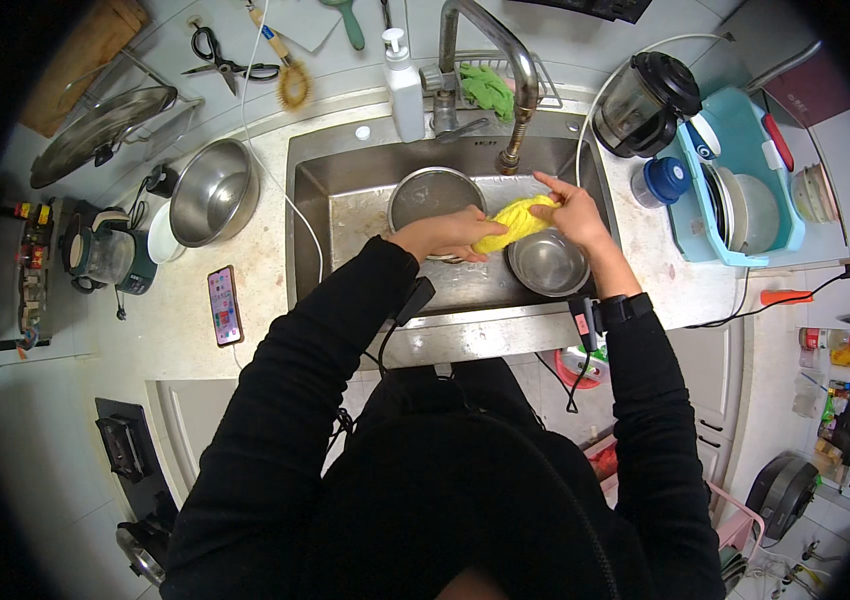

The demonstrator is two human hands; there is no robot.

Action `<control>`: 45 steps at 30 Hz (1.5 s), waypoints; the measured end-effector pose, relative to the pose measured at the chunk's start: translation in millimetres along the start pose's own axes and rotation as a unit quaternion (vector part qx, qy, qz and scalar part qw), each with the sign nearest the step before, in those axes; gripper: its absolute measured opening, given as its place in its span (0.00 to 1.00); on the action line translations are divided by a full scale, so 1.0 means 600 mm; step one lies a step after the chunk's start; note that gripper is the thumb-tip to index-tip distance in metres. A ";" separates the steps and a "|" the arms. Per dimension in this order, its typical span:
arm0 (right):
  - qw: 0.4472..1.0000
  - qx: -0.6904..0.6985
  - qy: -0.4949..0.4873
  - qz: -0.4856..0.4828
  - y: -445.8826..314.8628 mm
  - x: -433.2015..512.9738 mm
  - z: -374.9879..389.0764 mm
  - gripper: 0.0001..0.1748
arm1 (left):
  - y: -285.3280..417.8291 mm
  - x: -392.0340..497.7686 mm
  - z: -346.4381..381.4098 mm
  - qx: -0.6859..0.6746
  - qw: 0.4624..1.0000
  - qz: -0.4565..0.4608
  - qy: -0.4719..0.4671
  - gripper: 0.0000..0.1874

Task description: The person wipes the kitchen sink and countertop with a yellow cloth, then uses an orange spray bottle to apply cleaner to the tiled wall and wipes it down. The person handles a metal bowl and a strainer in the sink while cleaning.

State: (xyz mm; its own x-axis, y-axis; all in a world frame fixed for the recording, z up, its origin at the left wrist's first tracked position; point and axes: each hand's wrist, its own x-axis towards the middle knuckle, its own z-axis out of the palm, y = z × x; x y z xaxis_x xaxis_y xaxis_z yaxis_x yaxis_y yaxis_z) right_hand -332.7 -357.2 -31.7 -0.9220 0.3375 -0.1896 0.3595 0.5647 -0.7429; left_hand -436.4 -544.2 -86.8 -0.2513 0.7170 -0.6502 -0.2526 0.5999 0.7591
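Between my two hands, over the sink, a bunched yellow cloth [509, 224] is stretched at a slant. My left hand [453, 231] grips its lower left end, palm partly upward. My right hand [573, 215] pinches the upper right end, with the index finger pointing out to the left. Beneath my left hand, a round metal pan or bowl [436, 196] rests in the stainless-steel sink [361, 169]; my hand hides its lower part. A smaller metal bowl [549, 262] sits in the sink below my right hand.
The faucet [521, 97] arches over the sink's back, beside a white pump bottle [403, 90]. A steel bowl [215, 193] and a phone [225, 306] lie left on the counter. At right are a glass jug [642, 105], a blue-lidded jar [661, 181] and a turquoise dish rack [740, 259].
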 end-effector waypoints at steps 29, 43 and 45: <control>0.934 0.277 -0.226 0.018 -0.010 -0.012 -0.090 0.37 | 0.040 -0.021 -0.049 0.000 0.991 0.134 -0.002 0.10; 0.901 0.394 -0.181 -0.016 -0.040 -0.030 -0.144 0.35 | 0.046 0.041 0.021 0.395 0.858 0.321 0.061 0.22; 0.894 0.421 -0.155 -0.012 -0.024 -0.035 -0.154 0.35 | 0.035 0.031 0.004 0.335 0.905 0.262 0.025 0.21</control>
State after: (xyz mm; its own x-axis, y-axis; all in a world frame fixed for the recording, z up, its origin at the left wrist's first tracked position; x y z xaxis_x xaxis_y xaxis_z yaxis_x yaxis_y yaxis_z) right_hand -305.2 -302.7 42.2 -0.9703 0.0339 -0.2396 0.2246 -0.2415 -0.9440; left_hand -443.9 -517.3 -82.6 -0.2190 0.9583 -0.1837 0.5316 0.2750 0.8011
